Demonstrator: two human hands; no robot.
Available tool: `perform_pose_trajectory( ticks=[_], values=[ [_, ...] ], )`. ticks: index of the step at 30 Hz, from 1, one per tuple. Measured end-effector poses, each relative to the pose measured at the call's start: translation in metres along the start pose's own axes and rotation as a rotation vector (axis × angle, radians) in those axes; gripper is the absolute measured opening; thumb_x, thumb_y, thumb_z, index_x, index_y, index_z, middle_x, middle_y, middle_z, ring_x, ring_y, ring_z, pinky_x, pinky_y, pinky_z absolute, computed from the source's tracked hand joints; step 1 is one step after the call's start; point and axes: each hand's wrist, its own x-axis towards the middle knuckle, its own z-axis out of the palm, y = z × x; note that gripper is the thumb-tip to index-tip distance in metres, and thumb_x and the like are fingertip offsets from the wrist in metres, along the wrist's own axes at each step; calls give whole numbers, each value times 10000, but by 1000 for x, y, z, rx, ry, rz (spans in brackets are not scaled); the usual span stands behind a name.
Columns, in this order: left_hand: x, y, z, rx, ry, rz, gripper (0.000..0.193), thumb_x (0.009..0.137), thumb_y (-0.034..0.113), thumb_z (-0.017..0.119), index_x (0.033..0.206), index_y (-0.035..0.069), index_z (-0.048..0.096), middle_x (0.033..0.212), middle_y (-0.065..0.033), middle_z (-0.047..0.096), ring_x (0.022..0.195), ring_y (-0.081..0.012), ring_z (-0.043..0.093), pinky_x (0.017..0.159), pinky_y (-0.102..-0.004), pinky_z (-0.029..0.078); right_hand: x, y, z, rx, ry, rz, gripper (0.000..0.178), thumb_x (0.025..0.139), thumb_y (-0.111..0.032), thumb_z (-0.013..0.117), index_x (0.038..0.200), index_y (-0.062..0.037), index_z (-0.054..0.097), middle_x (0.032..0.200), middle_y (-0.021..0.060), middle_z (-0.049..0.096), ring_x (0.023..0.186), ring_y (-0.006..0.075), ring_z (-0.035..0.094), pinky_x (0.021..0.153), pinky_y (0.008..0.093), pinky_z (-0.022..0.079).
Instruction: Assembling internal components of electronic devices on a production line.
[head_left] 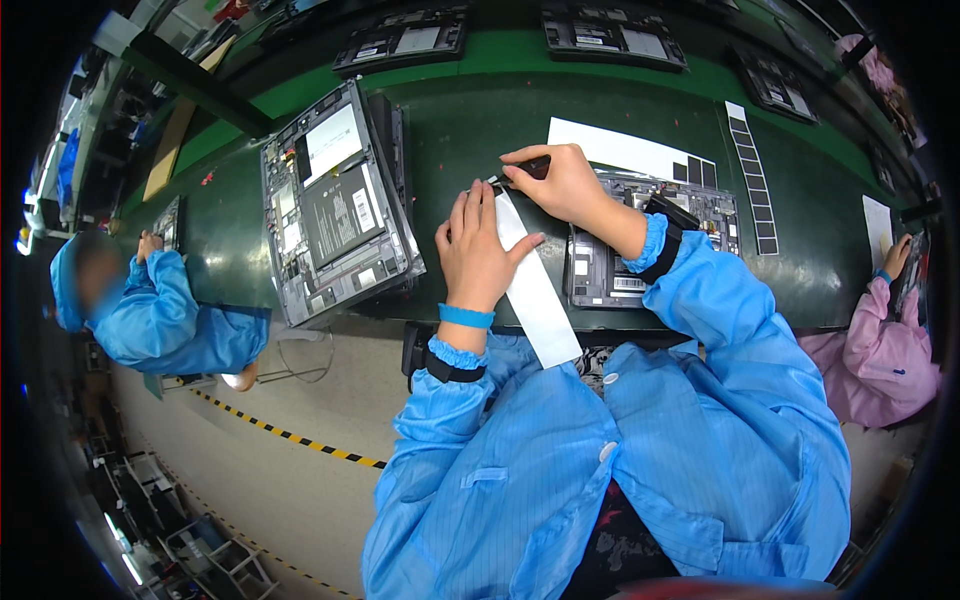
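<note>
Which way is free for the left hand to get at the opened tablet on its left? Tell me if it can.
Probably yes. The left hand lies flat on the white strip, holding nothing, and the opened tablet sits just to its left. Only bare green mat shows between them; the right hand is on the other side.

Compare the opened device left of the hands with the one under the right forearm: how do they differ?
The left opened device lies fully in view, untouched, tilted on the green bench; the right opened device is partly hidden by the right hand and forearm. The left one shows a large white panel and dark sheet; the right one shows mostly dark circuitry. Both lie open, innards up.
</note>
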Motion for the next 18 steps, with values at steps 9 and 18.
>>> perform_pose_trajectory(
  ticks=[9, 18],
  values=[
    [7, 1, -1, 20, -30, -30, 684, 866, 469, 591, 1374, 38, 435, 1440, -114, 418, 1337, -291, 356, 1029, -483, 294, -11, -12, -26, 441, 68, 99, 227, 865, -131, 657, 946, 81, 679, 774, 143, 702, 718, 156, 701, 654, 248, 553],
    [4, 0, 5, 28, 9, -33, 597, 894, 399, 571, 1374, 68, 442, 1435, -109, 429, 1339, -278, 361, 1036, -490, 281, 5, 6, -14, 0, 33, 83, 297, 831, -268, 673, 895, 19, 714, 757, 178, 699, 685, 265, 695, 660, 323, 537]
  ],
)
